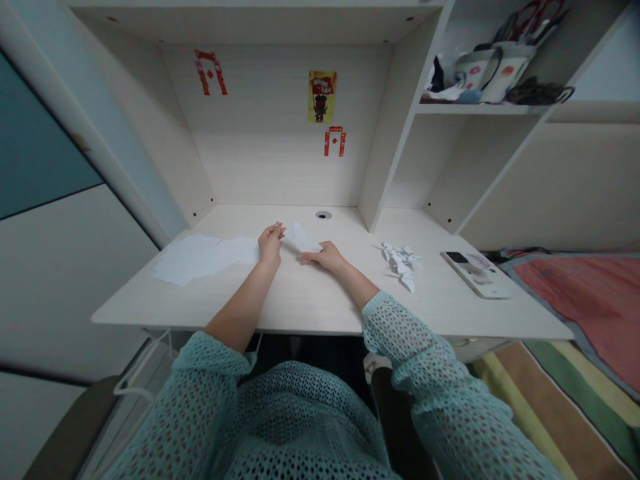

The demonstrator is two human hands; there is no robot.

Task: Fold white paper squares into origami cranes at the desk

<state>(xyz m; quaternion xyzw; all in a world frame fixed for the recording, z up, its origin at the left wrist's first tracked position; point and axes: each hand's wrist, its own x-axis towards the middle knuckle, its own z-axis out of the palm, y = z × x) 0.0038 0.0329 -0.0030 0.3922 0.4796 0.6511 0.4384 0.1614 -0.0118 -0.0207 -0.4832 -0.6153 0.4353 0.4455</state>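
Note:
My left hand and my right hand are raised slightly above a pale wood-grain desk, close together. A small folded piece of white paper lies between them, with its lower edge pinched in my right fingers. My left fingertips are bunched against its left end. To the left of my left hand lie flat white paper sheets. Right of my right hand is a loose pile of white folded paper shapes, possibly origami cranes.
A white phone or remote-like device lies near the desk's right end. A cable grommet sits at the back. Shelves rise behind and to the right, holding mugs with scissors. The desk's front edge runs just beyond my forearms.

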